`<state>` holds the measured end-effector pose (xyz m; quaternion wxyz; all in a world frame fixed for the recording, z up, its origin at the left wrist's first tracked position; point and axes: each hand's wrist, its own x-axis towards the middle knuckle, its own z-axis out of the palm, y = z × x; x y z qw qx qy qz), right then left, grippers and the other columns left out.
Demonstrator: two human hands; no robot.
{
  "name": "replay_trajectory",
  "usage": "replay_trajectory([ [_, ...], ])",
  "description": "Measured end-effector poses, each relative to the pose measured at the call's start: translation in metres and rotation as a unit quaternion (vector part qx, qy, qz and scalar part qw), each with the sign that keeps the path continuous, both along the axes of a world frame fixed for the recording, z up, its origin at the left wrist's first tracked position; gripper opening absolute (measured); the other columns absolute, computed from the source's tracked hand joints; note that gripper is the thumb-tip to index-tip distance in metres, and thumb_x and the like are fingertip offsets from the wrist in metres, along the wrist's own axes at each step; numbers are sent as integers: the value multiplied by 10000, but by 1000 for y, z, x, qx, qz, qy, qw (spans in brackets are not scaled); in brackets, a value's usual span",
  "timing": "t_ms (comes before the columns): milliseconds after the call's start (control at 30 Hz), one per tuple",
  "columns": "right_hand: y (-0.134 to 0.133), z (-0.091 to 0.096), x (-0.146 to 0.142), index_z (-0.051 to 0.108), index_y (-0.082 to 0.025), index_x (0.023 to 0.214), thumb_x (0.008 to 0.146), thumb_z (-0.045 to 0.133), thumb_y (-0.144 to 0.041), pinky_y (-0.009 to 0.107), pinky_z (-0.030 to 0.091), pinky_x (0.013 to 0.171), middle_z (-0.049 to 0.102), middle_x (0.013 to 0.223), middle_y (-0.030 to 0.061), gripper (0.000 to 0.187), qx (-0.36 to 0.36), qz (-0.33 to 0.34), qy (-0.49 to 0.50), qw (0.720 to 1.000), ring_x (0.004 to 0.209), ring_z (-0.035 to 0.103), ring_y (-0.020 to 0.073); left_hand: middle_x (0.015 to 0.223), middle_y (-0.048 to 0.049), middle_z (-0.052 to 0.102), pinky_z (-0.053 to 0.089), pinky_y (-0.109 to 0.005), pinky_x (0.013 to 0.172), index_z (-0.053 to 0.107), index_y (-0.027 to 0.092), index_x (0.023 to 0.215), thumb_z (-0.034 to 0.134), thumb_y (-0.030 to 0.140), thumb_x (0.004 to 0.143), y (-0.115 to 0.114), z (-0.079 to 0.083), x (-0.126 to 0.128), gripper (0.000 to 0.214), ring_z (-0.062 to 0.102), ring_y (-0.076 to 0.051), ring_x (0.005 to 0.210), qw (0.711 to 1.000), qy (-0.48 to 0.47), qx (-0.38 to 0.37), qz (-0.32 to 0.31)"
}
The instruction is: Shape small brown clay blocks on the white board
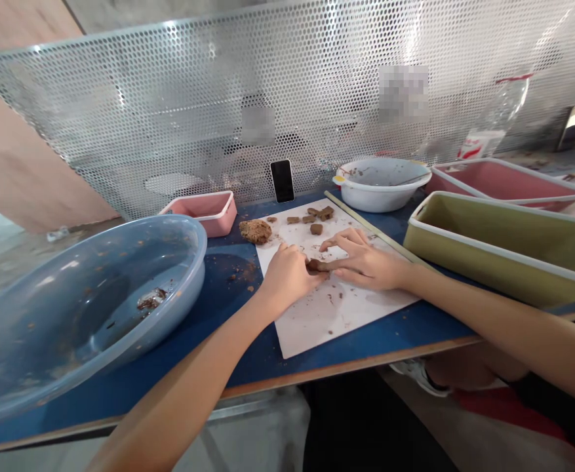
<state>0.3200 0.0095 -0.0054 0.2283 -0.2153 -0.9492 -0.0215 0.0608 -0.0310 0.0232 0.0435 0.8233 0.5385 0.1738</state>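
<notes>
Both of my hands meet over a white sheet (326,308) on the blue table. My left hand (287,272) is curled and pinches one end of a small brown clay piece (315,265). My right hand (366,259) presses on the other end of that piece, its fingers bent and close together. Farther back on the sheet lie several small brown clay bits (317,218) and a larger crumbly lump (256,231).
A large blue basin (85,308) with brown scraps fills the left. Behind stand a pink tray (206,211), a black phone (282,180) against the perforated metal screen, and a white bowl (380,183). An olive tray (498,242), a red tray (503,180) and a thin stick (366,226) lie right.
</notes>
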Motion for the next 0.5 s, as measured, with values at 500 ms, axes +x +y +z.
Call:
replay_trajectory([
  [500, -1, 2, 2, 886, -314, 1312, 1217, 425, -471, 573, 409, 1111, 645, 1527, 145, 496, -11, -5, 6, 1000, 1377, 532, 384, 806, -122, 702, 607, -489, 948, 688, 233, 652, 920, 499, 910, 0, -1, 0, 437, 701, -368, 1011, 1000, -22, 6, -5],
])
